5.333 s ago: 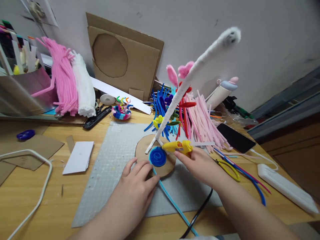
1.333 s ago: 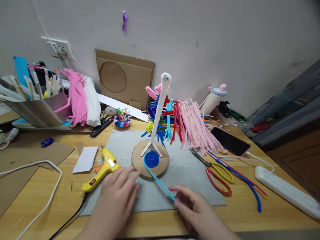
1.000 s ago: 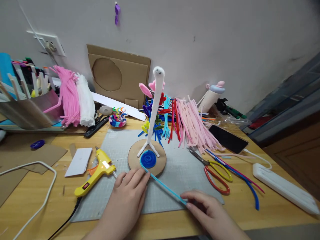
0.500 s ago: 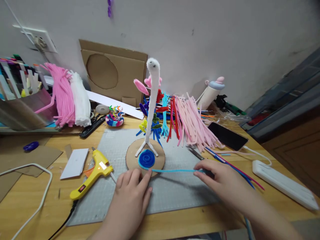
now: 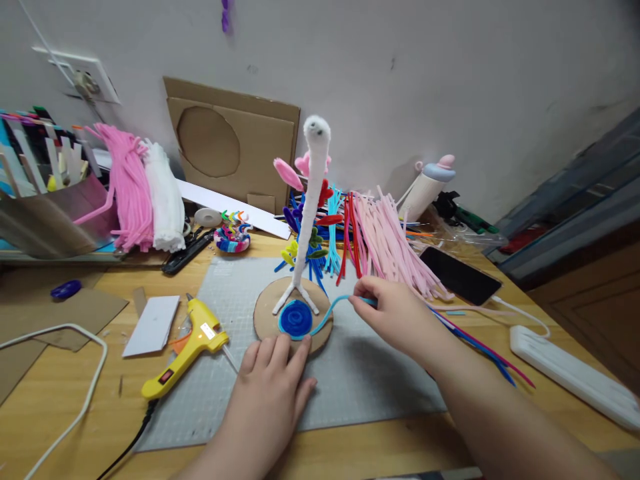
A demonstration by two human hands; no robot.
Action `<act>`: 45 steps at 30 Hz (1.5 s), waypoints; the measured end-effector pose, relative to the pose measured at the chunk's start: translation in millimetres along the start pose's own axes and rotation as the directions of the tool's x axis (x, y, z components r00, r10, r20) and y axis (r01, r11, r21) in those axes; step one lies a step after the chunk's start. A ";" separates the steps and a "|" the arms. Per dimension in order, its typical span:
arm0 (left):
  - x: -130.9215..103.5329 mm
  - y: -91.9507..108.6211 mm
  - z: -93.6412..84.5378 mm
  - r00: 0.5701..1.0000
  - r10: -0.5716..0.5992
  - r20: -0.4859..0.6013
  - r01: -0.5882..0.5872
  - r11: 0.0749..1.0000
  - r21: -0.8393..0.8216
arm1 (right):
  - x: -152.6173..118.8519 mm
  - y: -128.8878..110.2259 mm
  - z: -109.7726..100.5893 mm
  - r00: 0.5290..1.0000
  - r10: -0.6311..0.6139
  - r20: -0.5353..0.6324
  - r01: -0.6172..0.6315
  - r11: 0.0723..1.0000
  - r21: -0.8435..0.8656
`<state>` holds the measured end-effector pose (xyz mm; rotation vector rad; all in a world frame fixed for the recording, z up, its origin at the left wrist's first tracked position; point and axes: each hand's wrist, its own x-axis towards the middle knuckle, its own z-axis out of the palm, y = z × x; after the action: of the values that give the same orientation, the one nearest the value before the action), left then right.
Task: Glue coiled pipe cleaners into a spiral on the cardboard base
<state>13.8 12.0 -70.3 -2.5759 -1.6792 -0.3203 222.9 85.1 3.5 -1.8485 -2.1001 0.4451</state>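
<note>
A round cardboard disc lies on the grey cutting mat. On it sits a dark blue spiral of pipe cleaner, and a tall white pipe cleaner stem stands up from it. My left hand presses its fingertips on the disc's near edge. My right hand pinches a light blue pipe cleaner that curves from the spiral's rim up to my fingers at the disc's right.
A yellow glue gun lies on the mat's left edge, its black cord trailing off the table. Piles of coloured pipe cleaners lie behind. A phone, a white power strip and cardboard sheets surround the mat.
The glue gun left my right hand and now lies at the left. My right hand took the light blue pipe cleaner and swung it from front right around toward the back of the disc.
</note>
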 end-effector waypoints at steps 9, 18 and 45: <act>2.1 0.5 -2.2 0.999 -0.006 0.049 0.009 0.999 -0.047 | 24.9 -13.2 26.0 0.998 -0.067 0.015 0.055 0.911 0.408; 2.9 1.7 -4.5 0.998 -0.016 0.068 0.022 0.997 -0.076 | 47.4 -21.4 61.2 0.998 -0.070 -0.005 0.067 0.919 0.389; 6.3 3.0 -7.3 0.993 -0.016 0.117 0.035 0.987 -0.157 | 63.1 -20.0 71.8 0.947 0.224 0.229 -0.318 0.569 0.758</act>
<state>17.9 15.2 -61.8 -2.7383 -1.7952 -0.3253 166.8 143.2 -51.4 -1.5671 -1.2637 1.3342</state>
